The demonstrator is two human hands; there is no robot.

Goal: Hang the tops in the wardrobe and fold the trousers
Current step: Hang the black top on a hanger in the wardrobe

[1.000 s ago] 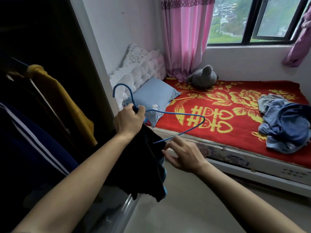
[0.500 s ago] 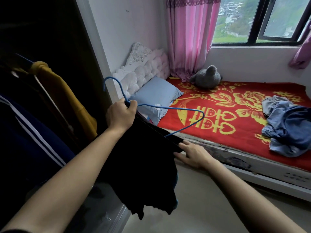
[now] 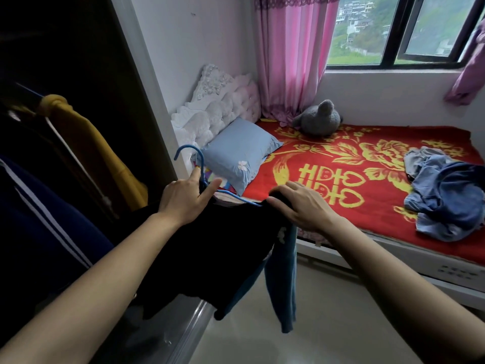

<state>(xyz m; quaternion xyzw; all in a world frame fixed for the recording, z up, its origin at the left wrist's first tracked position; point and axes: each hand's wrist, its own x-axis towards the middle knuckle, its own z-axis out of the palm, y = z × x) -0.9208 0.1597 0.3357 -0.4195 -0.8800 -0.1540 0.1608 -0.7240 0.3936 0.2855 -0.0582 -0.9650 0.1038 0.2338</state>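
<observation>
Gripping the blue hanger [image 3: 202,177] at its neck, the left hand [image 3: 185,198] is closed on it. The black top [image 3: 210,248] is draped over the hanger, in front of the open wardrobe [image 3: 65,101]. The top's shoulder is pressed under the right hand [image 3: 301,206], fingers flat. Denim trousers [image 3: 446,198] are heaped on the red bedspread [image 3: 354,179], well apart.

Black top [image 3: 210,248]: matt, soft cloth. Hanger [image 3: 199,164]: thin blue rod, smooth, slightly glossy coating. Bedspread [image 3: 341,179]: red and yellow woven cloth, matt. Denim pile [image 3: 446,198] at its right edge: faded, coarse. Headboard [image 3: 223,106]: tufted, sheeny padding. Floor [image 3: 328,324]: smooth, glossy.
</observation>
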